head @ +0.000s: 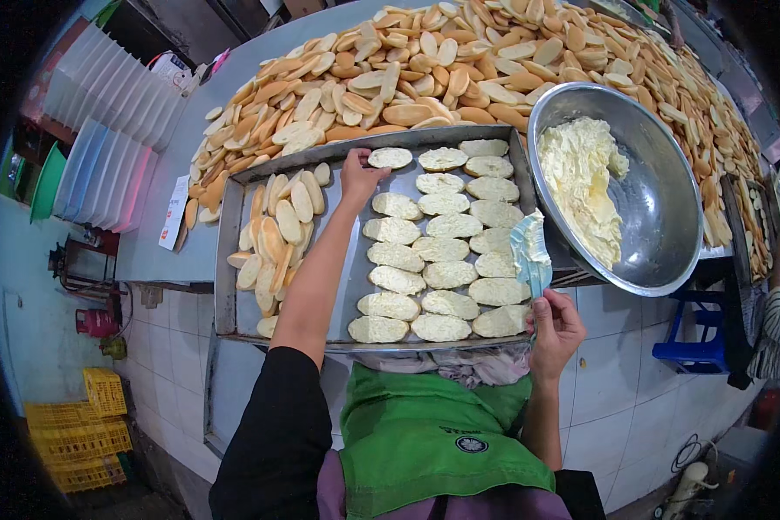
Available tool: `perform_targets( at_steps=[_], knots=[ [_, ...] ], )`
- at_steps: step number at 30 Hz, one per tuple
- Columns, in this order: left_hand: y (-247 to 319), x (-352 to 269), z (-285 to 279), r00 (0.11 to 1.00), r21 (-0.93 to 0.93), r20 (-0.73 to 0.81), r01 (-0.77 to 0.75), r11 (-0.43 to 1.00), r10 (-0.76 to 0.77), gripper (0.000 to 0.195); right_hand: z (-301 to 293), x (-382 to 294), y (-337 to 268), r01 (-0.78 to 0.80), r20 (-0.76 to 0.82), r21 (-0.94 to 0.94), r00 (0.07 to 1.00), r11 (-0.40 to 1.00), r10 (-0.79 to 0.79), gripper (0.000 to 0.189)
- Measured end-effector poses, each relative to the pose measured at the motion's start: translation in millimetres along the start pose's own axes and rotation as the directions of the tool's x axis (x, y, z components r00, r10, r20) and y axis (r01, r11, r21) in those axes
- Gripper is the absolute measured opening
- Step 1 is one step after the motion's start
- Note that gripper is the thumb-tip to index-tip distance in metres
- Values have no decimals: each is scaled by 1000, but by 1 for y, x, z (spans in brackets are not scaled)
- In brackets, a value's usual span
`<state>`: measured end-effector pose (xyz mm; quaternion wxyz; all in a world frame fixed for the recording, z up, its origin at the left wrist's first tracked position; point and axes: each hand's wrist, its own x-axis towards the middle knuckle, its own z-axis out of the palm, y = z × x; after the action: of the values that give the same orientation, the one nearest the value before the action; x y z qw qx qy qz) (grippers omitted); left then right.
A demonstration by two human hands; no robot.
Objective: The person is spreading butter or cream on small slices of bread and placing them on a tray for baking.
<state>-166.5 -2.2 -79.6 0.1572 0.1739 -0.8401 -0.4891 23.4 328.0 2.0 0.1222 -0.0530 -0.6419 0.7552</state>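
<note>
My left hand reaches to the far side of a metal baking tray, its fingers on the left end of a cream-coated oval bread slice. Several more coated slices lie in columns over the tray's middle and right. Loose uncoated slices are heaped in its left part. At the tray's right edge my right hand grips a light blue spatula with pale cream on its blade. Beyond it, a tilted steel bowl holds a mound of pale cream.
A large pile of oval bread slices covers much of the table. Stacked plastic bins stand at the left, above yellow crates. A blue stool is at the right, near a person's striped sleeve.
</note>
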Motion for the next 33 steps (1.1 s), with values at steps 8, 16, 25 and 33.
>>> perform_targets(
  at_steps=[8, 16, 25, 33],
  knots=[
    [7, -4, -10, 999, -23, 43, 22, 1000, -21, 51, -9, 6, -7, 7, -25, -48, 1000, 999, -8, 12],
    [-17, -30, -110, 960, 765, -218, 56, 642, 177, 47, -92, 72, -61, 294, -44, -685, 896, 666, -441, 22],
    [-10, -54, -133, 975, 822, -115, -14, 569, 190, 33, -102, 212, -76, 267, 284, -949, 954, -168, -92, 13],
    [-30, -42, -149, 965, 666, -226, 54, 744, 133, 22, -60, 249, -48, 387, 374, -888, 922, -249, 98, 13]
  ],
)
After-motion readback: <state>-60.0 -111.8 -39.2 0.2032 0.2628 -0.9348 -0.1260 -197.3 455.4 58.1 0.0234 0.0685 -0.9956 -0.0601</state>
